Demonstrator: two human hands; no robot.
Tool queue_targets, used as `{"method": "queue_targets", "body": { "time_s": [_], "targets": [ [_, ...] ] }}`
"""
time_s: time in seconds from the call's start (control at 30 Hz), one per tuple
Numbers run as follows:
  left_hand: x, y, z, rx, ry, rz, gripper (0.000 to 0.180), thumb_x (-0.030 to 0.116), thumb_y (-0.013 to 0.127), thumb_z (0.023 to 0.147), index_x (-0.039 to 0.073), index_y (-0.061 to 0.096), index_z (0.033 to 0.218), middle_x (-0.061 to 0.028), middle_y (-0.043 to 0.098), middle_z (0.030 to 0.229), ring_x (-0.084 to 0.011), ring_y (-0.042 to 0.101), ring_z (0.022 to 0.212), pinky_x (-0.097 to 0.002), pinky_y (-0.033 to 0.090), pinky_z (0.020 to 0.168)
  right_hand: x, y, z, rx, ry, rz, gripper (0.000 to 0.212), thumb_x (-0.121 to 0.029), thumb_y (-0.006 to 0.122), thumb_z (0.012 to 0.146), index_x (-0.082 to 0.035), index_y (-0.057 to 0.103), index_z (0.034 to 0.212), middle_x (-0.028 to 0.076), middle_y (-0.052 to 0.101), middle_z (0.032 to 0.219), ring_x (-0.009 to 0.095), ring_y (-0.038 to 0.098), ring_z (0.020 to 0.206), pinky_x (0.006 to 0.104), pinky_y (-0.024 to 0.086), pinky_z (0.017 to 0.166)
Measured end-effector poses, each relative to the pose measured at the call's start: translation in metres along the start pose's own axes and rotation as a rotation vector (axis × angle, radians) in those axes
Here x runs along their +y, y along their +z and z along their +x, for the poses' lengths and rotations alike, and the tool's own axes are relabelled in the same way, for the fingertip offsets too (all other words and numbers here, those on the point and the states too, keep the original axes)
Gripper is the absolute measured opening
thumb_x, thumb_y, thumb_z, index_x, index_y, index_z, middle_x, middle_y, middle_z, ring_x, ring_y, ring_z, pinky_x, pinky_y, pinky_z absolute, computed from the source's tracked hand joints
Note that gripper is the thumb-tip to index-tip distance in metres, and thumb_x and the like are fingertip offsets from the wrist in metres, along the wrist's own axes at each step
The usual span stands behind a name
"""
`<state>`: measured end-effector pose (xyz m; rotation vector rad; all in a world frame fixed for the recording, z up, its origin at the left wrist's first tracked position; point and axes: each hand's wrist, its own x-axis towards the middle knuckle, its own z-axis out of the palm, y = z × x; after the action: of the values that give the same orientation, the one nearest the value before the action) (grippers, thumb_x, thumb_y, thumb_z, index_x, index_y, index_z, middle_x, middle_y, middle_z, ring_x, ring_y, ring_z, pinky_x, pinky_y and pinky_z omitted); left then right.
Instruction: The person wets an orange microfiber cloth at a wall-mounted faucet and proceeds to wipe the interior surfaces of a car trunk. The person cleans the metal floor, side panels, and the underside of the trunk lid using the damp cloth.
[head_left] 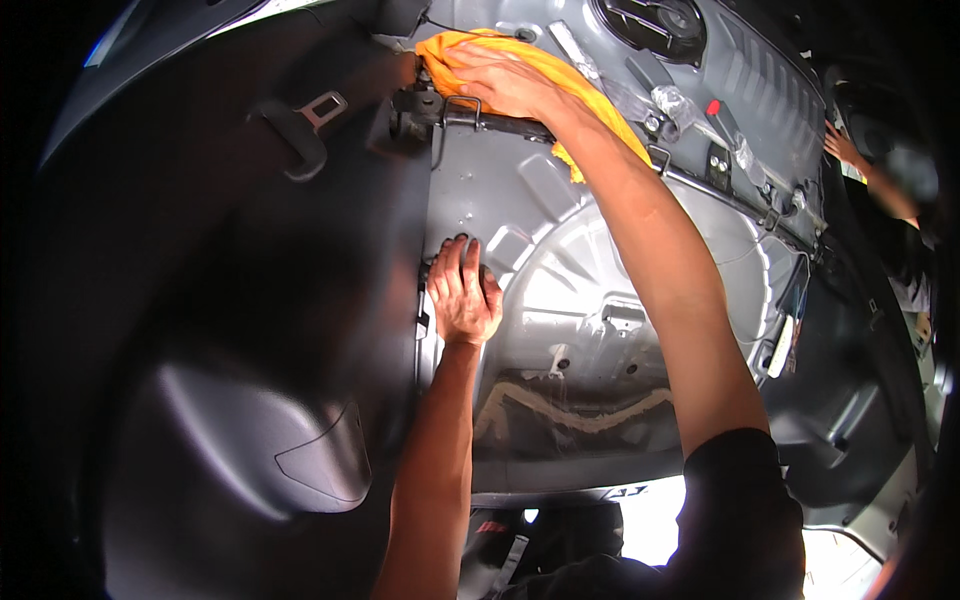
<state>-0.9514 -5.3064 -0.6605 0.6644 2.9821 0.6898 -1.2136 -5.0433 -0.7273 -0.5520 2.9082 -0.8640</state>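
My right hand (505,82) reaches far forward across the bare metal floor of a car's luggage area. Its fingers are closed over a bunched orange cloth (575,75), pressed against the floor by the left end of a dark crossbar (520,125). The cloth trails back to the right, partly beneath my forearm. My left hand (463,297) rests palm down beside the left trim, fingers stretched out with nothing in them. Near it lies the round spare-wheel well (560,270), whose surface shines brightly. The cloth hides the fingertips of my right hand in part.
Black side trim (200,230) with a seat-belt buckle (325,108) fills the left. Metal loops (462,112) stand up along the crossbar. Loose wiring and a white-handled thing (782,347) lie at right. Another person's hand (842,146) shows at the far right.
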Motion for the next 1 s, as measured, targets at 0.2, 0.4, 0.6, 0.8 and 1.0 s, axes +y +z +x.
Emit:
{"method": "queue_targets", "body": {
  "time_s": [0.2,0.4,0.6,0.8,1.0],
  "targets": [
    [0.001,0.003,0.003,-0.039,-0.001,0.009,0.057,0.026,0.055,0.098,0.011,0.047,0.152,-0.0128,0.048,0.153,-0.0370,0.044,0.145,-0.0528,0.032,0.119,-0.012,-0.005,0.018,0.115,0.032,-0.130,0.039,-0.030,0.060,0.106,-0.017,0.068,0.142,0.010,0.055,0.153,0.030,0.045,0.146,0.0470,0.033,0.123],
    [-0.005,0.000,-0.006,-0.057,-0.026,0.018,0.057,0.025,0.055,0.098,0.010,0.047,0.152,-0.0129,0.047,0.154,-0.0367,0.043,0.145,-0.0519,0.032,0.120,0.007,-0.042,-0.011,0.102,0.372,0.455,0.034,-0.029,0.058,0.107,-0.007,0.073,0.128,0.013,0.074,0.124,0.027,0.067,0.120,0.0408,0.049,0.107],
    [-0.002,0.002,0.000,-0.052,-0.020,0.008,0.057,0.026,0.055,0.098,0.010,0.047,0.152,-0.0130,0.047,0.154,-0.0367,0.042,0.146,-0.0525,0.032,0.120,0.003,-0.046,0.037,0.404,0.530,0.948,0.037,-0.031,0.055,0.111,-0.008,0.065,0.140,0.006,0.073,0.123,0.015,0.068,0.110,0.0325,0.054,0.098],
    [-0.005,0.000,-0.004,-0.073,-0.037,-0.006,0.058,0.026,0.055,0.098,0.011,0.046,0.153,-0.0123,0.046,0.155,-0.0361,0.042,0.146,-0.0521,0.032,0.121,-0.065,-0.006,0.061,0.035,0.472,0.447,0.054,-0.040,0.050,0.110,-0.006,0.052,0.152,0.015,0.065,0.145,0.034,0.059,0.137,0.0427,0.043,0.118],
    [-0.005,0.003,-0.005,-0.043,-0.034,-0.011,0.058,0.027,0.054,0.098,0.011,0.046,0.153,-0.0116,0.047,0.156,-0.0353,0.042,0.146,-0.0517,0.032,0.121,-0.063,-0.043,0.025,-0.076,0.455,0.378,0.035,-0.034,0.055,0.104,0.000,0.065,0.108,0.019,0.071,0.107,0.035,0.067,0.106,0.0460,0.049,0.094]
  ]
}}
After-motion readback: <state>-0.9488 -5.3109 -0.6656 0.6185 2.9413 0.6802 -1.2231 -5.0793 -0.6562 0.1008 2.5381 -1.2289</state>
